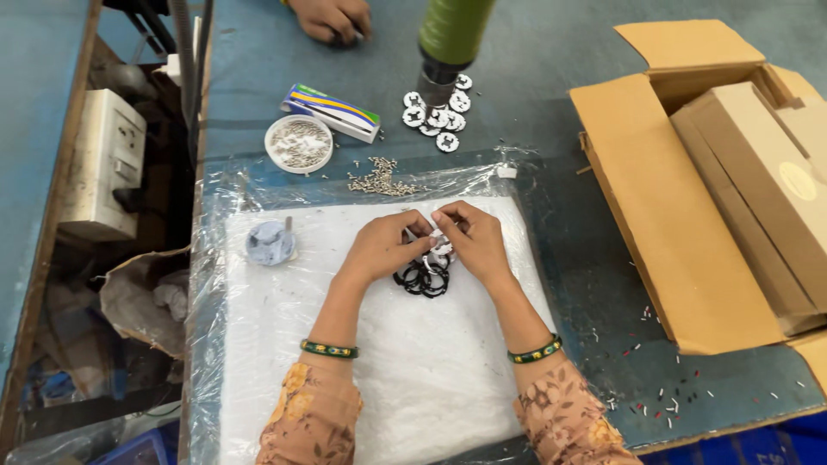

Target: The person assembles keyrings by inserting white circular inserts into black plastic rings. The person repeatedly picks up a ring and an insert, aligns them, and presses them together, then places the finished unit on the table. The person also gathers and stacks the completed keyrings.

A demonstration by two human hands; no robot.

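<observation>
My left hand and my right hand meet over a white foam pad wrapped in clear plastic. Their fingertips pinch one small white round part between them. Just below the fingers lies a small heap of black rings on the pad. Both wrists wear green patterned bangles, and the sleeves are floral.
A small grey round piece sits on the pad's left. Beyond it are loose screws, a white dish of screws, a flat small box, white round parts under a green tool, another person's hand, and an open cardboard carton at the right.
</observation>
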